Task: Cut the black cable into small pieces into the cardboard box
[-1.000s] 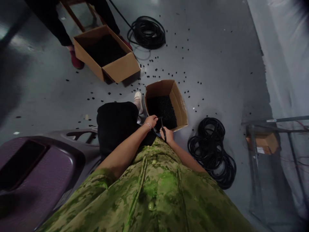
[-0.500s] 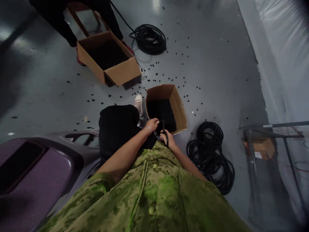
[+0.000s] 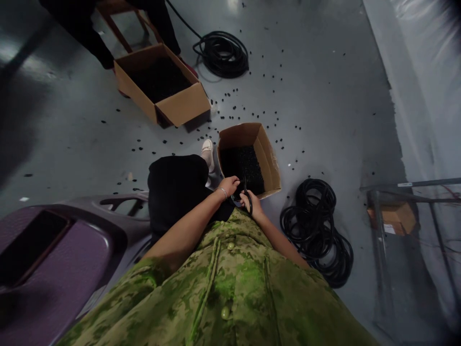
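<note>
My left hand (image 3: pixel 229 184) pinches the end of a thin black tube (image 3: pixel 241 180), of which only a short length shows past the fingertips. Black-handled scissors (image 3: pixel 250 205) are in my right hand (image 3: pixel 256 204), with fingers through the handle and the blades upright against the tube. Whether the blades are closed is too small to tell. Both hands are over the near edge of a cardboard box (image 3: pixel 268 156) holding many small black pieces (image 3: pixel 248 163). Below the hands, a dark strand by my lap is partly hidden.
Coiled black tubing (image 3: pixel 317 226) lies right of the box; another coil (image 3: pixel 225 55) lies farther off. A larger cardboard box (image 3: pixel 183 103) stands before a seated person's legs (image 3: pixel 79 33). Black bits dot the floor. A purple chair (image 3: pixel 82 245) with a phone (image 3: pixel 34 245) is at left.
The scissors have shifted slightly in my right hand, and their blades now stand more upright beside the tube. My left hand stays nearly in place. The view has shifted slightly.
</note>
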Demonstrator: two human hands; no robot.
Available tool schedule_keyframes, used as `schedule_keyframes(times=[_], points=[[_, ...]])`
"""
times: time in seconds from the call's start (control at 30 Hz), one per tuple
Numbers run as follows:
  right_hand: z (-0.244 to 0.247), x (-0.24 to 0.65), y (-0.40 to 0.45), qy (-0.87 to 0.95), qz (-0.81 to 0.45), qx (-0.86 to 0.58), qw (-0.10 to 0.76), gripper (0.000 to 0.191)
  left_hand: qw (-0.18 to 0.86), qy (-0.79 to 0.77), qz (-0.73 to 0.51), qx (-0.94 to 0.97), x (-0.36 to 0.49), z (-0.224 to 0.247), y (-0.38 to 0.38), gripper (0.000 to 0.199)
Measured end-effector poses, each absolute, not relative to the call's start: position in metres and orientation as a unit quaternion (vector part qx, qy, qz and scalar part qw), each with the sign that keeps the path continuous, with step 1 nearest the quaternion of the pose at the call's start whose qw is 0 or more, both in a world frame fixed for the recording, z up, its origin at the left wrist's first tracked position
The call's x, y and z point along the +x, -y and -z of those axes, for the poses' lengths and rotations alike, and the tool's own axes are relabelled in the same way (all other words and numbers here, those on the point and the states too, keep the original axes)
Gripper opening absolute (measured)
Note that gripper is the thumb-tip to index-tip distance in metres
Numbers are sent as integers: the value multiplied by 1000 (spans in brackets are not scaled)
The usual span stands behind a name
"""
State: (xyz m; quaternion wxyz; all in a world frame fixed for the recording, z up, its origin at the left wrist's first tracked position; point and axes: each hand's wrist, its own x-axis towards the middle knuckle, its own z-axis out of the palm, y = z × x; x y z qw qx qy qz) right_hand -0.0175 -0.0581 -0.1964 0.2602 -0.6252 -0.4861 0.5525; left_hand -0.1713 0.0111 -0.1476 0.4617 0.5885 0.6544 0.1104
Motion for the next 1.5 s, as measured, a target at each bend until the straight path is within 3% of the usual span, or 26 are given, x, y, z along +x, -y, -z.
schedule_keyframes(times=[0.73,1.13,1.5], points=[[194,-18,57,480,-550,-634,256,31,420,-649,-70,630,-171,143,-9,24],[216,-14,62,627,-395,-634,222,30,430,-657,-57,616,-173,157,-16,26],[217,-17,56,651,-353,-657,141,25,412,-695,-44,588,-174,166,-19,25]])
